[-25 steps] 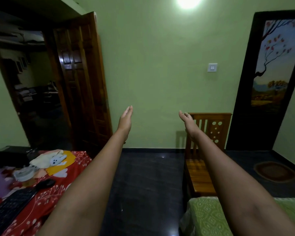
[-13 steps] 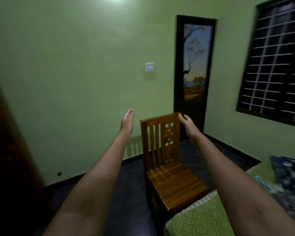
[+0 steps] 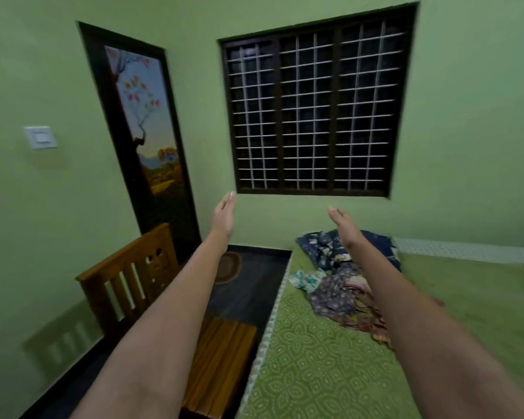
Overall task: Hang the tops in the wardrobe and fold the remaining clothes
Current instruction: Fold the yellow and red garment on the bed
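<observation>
Nearest to you lies the bed under its green patterned bedspread (image 3: pixel 321 367), and beside it on your left the slatted wooden chair (image 3: pixel 139 282), with nothing on its seat. Your two bare arms reach forward over them, both empty.

Your left hand (image 3: pixel 223 214) is held out flat with its fingers straight and pressed together, touching nothing. Your right hand (image 3: pixel 344 222) is likewise flat with straight fingers, held in the air above the clothes and not in contact with them.

The task's things are further up the bed: a loose heap of printed garments (image 3: pixel 342 294), purple-floral and teal pieces in front, with a dark blue printed cloth (image 3: pixel 324 246) behind, near the wall under the barred dark-framed window (image 3: pixel 315 107). All lie crumpled and unfolded.

By my judgement you are at the very start: nothing is folded and nothing hung. No wardrobe or hanger shows here, so every top is yet to be hung and the rest folded.
</observation>
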The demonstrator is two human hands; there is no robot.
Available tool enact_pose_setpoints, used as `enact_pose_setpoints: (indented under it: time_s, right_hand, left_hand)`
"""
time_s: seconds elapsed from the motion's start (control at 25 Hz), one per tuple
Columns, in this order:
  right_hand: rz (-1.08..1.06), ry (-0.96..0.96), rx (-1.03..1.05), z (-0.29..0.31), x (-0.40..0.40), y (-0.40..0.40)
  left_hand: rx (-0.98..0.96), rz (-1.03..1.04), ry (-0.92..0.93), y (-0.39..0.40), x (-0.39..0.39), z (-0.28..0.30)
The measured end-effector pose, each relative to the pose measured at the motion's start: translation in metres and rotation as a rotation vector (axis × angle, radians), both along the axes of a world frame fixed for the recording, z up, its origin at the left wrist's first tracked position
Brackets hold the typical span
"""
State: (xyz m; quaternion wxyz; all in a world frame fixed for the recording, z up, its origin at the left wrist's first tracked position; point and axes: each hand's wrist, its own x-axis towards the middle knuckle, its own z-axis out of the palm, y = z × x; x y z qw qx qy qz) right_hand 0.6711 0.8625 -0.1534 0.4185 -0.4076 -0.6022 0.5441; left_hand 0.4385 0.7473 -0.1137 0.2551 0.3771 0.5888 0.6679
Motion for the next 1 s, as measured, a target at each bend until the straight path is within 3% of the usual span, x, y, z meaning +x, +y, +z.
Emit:
enact_pose_setpoints:
  time_s: [0.48, 0.88, 1.0]
  right_hand:
    - [-0.302, -0.087, -0.062, -0.034, 0.113, 0.049]
    - [-0.246, -0.205, -0.198, -0.104, 0.166, 0.219]
    - [-0.237, -0.260, -0.278, -0.147, 0.188, 0.271]
  left_hand:
    - [-0.096, -0.346, 0.057, 0.133, 0.081, -0.034]
    - [-0.282, -0.290, -0.028, 0.313, 0.131, -0.107]
    - [-0.365, -0.316, -0.041, 0.368, 0.161, -0.156]
